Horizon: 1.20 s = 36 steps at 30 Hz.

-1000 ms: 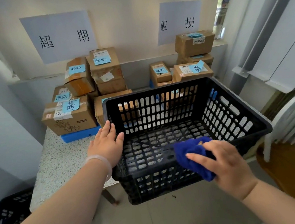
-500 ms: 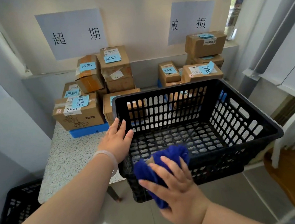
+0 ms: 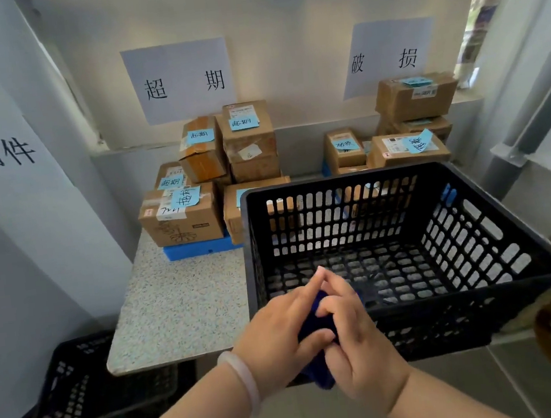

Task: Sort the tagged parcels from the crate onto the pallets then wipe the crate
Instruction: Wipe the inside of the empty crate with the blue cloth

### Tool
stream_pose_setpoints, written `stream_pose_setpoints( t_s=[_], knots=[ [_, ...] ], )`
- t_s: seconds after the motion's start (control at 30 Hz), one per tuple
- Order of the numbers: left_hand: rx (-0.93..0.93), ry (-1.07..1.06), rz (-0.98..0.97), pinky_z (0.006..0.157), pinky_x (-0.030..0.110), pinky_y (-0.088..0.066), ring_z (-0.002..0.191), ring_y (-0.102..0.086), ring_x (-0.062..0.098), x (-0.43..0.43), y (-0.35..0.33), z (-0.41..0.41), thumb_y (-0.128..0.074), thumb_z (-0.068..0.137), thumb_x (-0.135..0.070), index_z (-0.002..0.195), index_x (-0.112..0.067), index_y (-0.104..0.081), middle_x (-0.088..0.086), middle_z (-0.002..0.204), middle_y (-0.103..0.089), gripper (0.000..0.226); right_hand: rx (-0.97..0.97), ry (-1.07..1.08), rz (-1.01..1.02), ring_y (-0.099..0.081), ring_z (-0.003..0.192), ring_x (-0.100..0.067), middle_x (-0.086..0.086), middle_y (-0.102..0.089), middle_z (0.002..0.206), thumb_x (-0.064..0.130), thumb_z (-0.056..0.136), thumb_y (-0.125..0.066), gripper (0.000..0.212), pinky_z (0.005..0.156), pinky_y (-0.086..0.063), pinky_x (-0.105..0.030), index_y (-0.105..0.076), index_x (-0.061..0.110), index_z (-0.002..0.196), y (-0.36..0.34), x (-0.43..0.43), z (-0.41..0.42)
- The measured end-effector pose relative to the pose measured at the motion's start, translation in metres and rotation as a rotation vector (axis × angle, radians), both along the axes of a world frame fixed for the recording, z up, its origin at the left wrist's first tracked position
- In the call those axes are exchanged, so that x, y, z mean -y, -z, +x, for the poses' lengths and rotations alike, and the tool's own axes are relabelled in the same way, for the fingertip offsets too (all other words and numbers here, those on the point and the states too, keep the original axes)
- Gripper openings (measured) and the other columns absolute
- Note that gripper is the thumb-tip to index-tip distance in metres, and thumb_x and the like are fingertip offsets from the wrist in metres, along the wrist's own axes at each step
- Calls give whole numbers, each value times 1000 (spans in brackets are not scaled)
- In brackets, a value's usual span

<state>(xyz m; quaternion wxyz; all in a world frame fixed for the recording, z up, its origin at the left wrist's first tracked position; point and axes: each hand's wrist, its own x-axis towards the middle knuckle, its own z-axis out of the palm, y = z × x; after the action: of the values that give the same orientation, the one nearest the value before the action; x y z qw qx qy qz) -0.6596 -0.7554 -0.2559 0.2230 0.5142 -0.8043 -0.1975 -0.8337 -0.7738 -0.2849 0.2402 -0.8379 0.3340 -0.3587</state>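
Empty black crate (image 3: 477, 241) overhangs counter (image 3: 182, 305) near edge. At crate near rim, blue cloth (image 3: 320, 377) grasped by left hand (image 3: 281, 332) and right hand (image 3: 360, 347) together, likely regathering for wipe. Counter far edge: tagged parcels (image 3: 182, 219) stacked on blue pallet (image 3: 199, 249), sorted under wall signs (image 3: 180, 82).

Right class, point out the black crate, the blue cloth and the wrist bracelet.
black crate (image 3: 342, 177): head view, far rim.
blue cloth (image 3: 320, 377): head view, lower hanging end.
bracelet (image 3: 242, 379): head view, middle of the band.
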Motion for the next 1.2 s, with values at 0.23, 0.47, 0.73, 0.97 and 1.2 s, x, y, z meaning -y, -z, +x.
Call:
stream_pose_setpoints(
  t_s=[0.23, 0.47, 0.73, 0.97, 1.2],
  knots=[
    [183, 28, -238, 83, 32, -52, 95, -54, 19, 5, 11, 8, -55, 83, -45, 136, -34, -49, 0, 111, -54, 55, -439, 495, -99, -52, 122, -24, -3, -58, 128, 35, 89, -33, 37, 105, -40, -48, -63, 22, 105, -13, 40, -48],
    [229, 29, -435, 67, 32, -48, 80, -50, 21, -11, 3, 48, -56, 65, -13, 100, -23, -60, 3, 97, -51, 36, -596, 551, -122, -59, 95, -14, 13, -64, 98, 46, 95, -29, 45, 95, -45, -42, -70, 28, 101, -10, 46, -51],
    [96, -432, -145, 86, 32, -53, 96, -49, 5, -21, -8, 67, -42, 82, -35, 102, -30, -56, -15, 110, -54, 25, -475, 508, -192, -61, 81, -9, 17, -65, 86, 37, 94, -34, 40, 82, -51, -39, -72, 27, 88, -9, 46, -48],
    [162, -603, 299, 120, 43, -23, 148, -19, 29, 7, 6, 21, -43, 95, -59, 153, -33, 20, 8, 163, -4, 90, -435, 476, -234, -64, 78, -9, 15, -69, 84, 34, 93, -36, 40, 76, -51, -35, -74, 24, 88, -5, 45, -50],
    [198, -627, 381, 113, 42, -36, 143, -32, 32, 90, -3, 35, -47, 101, -38, 155, -26, 14, 10, 165, -5, 82, -447, 412, -236, -65, 74, -2, 21, -69, 79, 34, 91, -37, 40, 81, -53, -38, -76, 30, 81, -4, 47, -55]
  ],
)
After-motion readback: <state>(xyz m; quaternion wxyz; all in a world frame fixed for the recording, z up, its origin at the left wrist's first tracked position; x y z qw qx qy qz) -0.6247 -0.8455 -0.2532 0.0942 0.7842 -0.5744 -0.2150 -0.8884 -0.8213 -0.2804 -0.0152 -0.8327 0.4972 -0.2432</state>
